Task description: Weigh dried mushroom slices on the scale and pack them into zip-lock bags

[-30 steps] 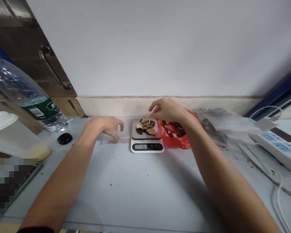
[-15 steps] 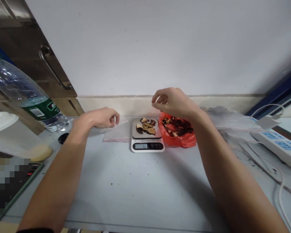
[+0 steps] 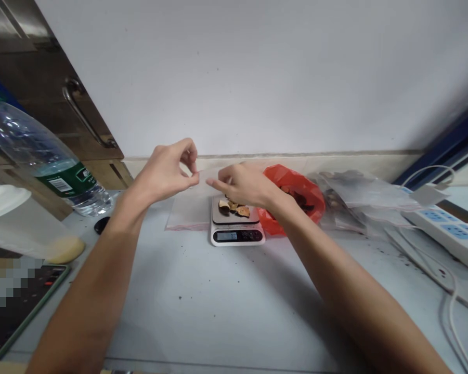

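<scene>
My left hand (image 3: 167, 169) is raised over the left side of the table, thumb and index finger pinched on the edge of a clear plastic zip bag (image 3: 206, 176). More flat bags (image 3: 185, 214) lie below it, left of the scale. My right hand (image 3: 244, 184) hovers above the back of the white digital scale (image 3: 237, 236), thumb apart from its curled fingers, with nothing visible in it. Brown dried slices (image 3: 242, 211), dark at the rim, rest on the weighing plate, partly hidden by that hand. The display is lit but its digits are blurred.
Right of the scale stands an open red plastic bag (image 3: 314, 195) of dried slices. Filled clear bags (image 3: 343, 202), a power strip (image 3: 452, 228) and white cables lie farther right. At left are a water bottle (image 3: 62, 171), a lidded cup (image 3: 19, 223), a black cap (image 3: 101, 224) and a phone (image 3: 31, 306).
My left hand has risen from the flat bags, lifting a bag's edge. My right hand has swung left from over the red bag to above the scale. The red bag's rim now stands higher.
</scene>
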The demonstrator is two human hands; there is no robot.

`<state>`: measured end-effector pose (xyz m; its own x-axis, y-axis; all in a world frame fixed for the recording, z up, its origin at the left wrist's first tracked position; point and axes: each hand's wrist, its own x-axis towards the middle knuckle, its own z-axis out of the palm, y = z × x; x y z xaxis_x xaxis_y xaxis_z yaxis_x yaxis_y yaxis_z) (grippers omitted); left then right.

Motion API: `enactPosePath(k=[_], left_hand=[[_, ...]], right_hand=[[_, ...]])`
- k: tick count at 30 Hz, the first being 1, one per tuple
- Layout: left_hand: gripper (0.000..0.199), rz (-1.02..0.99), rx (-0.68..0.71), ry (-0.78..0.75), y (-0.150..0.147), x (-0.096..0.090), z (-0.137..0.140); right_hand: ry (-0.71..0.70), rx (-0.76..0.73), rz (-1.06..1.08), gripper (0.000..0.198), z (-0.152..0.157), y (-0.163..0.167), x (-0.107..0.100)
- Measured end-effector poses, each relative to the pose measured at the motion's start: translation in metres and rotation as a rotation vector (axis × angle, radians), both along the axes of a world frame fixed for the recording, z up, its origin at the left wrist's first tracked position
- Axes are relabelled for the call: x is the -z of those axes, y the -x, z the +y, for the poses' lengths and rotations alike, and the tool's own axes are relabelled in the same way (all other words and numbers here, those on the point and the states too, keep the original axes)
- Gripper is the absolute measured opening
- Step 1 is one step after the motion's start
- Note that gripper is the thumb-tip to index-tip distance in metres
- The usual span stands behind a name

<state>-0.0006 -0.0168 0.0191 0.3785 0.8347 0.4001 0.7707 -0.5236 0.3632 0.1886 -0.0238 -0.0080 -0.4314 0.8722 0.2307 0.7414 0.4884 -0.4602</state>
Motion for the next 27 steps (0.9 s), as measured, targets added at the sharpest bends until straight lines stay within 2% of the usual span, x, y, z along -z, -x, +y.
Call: enactPosePath(k=[1, 3, 6, 8, 10, 12, 14, 17, 19, 21, 23, 27], left_hand=[[0.019, -0.023, 0.022, -0.064, -0.002, 0.000, -0.001], [0.035, -0.034, 0.122, -0.150, -0.005, 0.002, -0.002], [0.086, 0.074, 0.323, -0.128, -0.010, 0.007, -0.001], [0.107, 0.144, 0.380, -0.063, -0.012, 0.012, 0.001], [0.106, 0.163, 0.361, -0.024, -0.013, 0.016, 0.004], [0.096, 0.180, 0.317, -0.002, -0.013, 0.017, 0.005], [0.088, 0.224, 0.279, 0.023, -0.011, 0.016, 0.006], [0.083, 0.322, 0.235, 0.089, -0.005, 0.013, 0.006], [0.083, 0.390, 0.206, 0.156, -0.001, 0.012, 0.007], [0.087, 0.451, 0.175, 0.226, 0.000, 0.013, 0.009], [0.091, 0.491, 0.154, 0.275, 0.000, 0.015, 0.010], [0.091, 0.497, 0.138, 0.330, -0.002, 0.016, 0.011]], right_hand=[[-0.029, 0.080, 0.027, 0.024, 0.001, 0.000, 0.000], [-0.103, 0.147, 0.130, 0.010, 0.005, -0.002, 0.000], [-0.141, 0.037, 0.259, 0.006, 0.007, -0.011, -0.003], [-0.095, -0.087, 0.285, 0.012, 0.006, -0.019, -0.008], [-0.001, -0.206, 0.279, 0.018, 0.002, -0.030, -0.015], [0.082, -0.244, 0.250, 0.021, -0.001, -0.044, -0.022], [0.098, -0.124, 0.170, 0.021, -0.002, -0.059, -0.026], [0.096, 0.246, -0.114, 0.018, 0.003, -0.081, -0.025], [0.198, 0.381, -0.339, 0.015, 0.010, -0.089, -0.019], [0.355, 0.384, -0.466, 0.012, 0.015, -0.089, -0.011], [0.460, 0.374, -0.502, 0.009, 0.019, -0.081, -0.002], [0.456, 0.450, -0.473, 0.018, 0.021, -0.062, 0.014]])
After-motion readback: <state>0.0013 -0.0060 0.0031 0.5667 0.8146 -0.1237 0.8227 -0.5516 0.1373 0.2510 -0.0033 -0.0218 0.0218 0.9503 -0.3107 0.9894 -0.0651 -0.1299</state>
